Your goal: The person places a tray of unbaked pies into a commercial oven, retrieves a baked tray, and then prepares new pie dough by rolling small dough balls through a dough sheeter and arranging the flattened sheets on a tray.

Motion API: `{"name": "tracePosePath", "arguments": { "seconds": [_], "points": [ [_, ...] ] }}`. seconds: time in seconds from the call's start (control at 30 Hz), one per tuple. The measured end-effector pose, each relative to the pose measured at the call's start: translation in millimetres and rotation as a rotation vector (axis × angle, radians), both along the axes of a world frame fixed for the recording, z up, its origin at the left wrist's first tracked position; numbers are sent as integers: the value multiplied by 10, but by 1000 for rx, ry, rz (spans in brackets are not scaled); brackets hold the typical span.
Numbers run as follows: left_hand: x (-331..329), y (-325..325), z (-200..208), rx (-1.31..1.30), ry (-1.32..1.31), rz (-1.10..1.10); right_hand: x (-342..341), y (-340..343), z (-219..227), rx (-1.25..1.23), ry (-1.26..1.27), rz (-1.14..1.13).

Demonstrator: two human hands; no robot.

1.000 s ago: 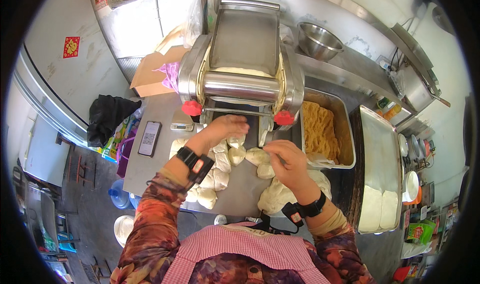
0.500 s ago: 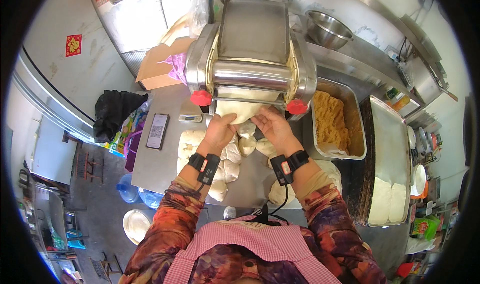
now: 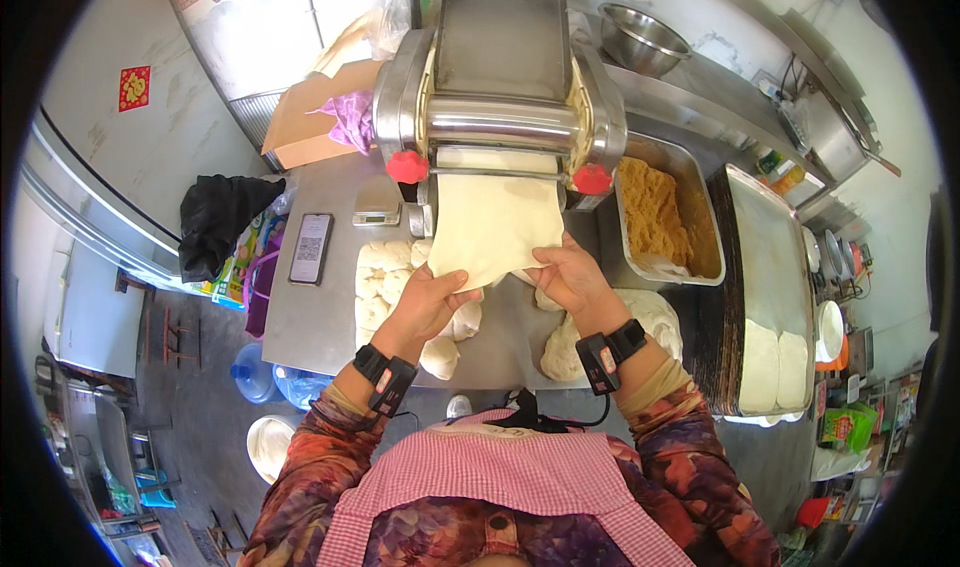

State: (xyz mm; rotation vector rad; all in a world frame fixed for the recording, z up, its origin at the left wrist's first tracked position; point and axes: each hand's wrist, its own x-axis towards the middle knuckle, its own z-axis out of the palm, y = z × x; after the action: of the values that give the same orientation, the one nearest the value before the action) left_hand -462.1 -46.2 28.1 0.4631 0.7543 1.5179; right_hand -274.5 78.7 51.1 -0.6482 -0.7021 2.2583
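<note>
A pale dough sheet [image 3: 498, 222] comes out from under the steel roller of a dough sheeter [image 3: 502, 122] and stretches toward me. My left hand [image 3: 430, 302] pinches its near left corner between thumb and fingers. At the near right corner, my right hand [image 3: 572, 285] grips the sheet the same way. Between the hands the sheet's near edge sags a little. Divided dough pieces [image 3: 384, 285] lie on the steel table beside my left hand, partly hidden by it and the sheet. A larger dough mass [image 3: 655, 325] rests beside my right wrist.
Right of the sheeter stands a deep metal pan [image 3: 718, 257] of yellow-brown filling [image 3: 650, 212]. Farther right, stacked baking trays [image 3: 785, 267] carry flat dough pieces. A phone [image 3: 312, 250] and a small scale [image 3: 378, 202] lie on the left. A steel bowl [image 3: 645, 42] sits behind.
Both hands have drawn the dough sheet toward me and moved farther apart. Much more of the sheet now hangs out of the sheeter, spread wide and covering some dough pieces.
</note>
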Motion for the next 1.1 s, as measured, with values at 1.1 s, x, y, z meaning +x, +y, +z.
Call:
{"name": "tracePosePath", "arguments": {
  "seconds": [1.1],
  "points": [
    [4031, 1894, 1057, 185, 543, -543, 5042, 654, 1708, 502, -782, 20]
  ]
}}
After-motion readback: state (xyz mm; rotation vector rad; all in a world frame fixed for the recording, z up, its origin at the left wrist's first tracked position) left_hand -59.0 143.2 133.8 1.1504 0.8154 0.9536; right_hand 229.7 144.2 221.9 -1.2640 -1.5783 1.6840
